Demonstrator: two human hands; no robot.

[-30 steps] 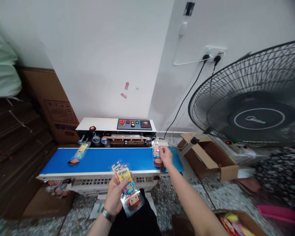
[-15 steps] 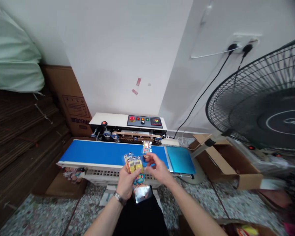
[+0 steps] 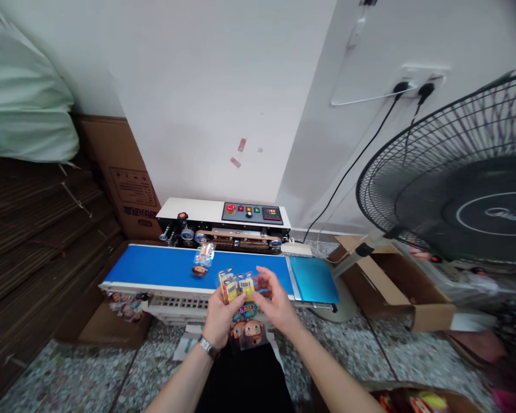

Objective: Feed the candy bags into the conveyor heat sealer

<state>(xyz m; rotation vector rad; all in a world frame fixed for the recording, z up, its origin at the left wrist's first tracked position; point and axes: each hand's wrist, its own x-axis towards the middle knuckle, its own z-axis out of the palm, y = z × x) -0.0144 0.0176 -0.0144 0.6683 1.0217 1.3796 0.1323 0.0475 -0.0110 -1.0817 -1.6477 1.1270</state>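
Currently, hands: both meet in front of the conveyor's near edge.
left hand [image 3: 221, 312]: clamped round a fanned stack of packets [image 3: 241, 312]; lower packets partly hidden by fingers.
right hand [image 3: 274, 298]: fingertips pinch the top packet's edge; motion-blurred.
blue belt [image 3: 163, 268]: one loose packet [image 3: 202, 259] near the sealer head.
box of packets [image 3: 413, 401]: cut off at the frame's bottom.

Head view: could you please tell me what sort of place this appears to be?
Probably a small home packing workshop. A band sealer with a blue conveyor belt sits on a terrazzo floor, cardboard boxes stand around it, and both hands hold printed snack packets.
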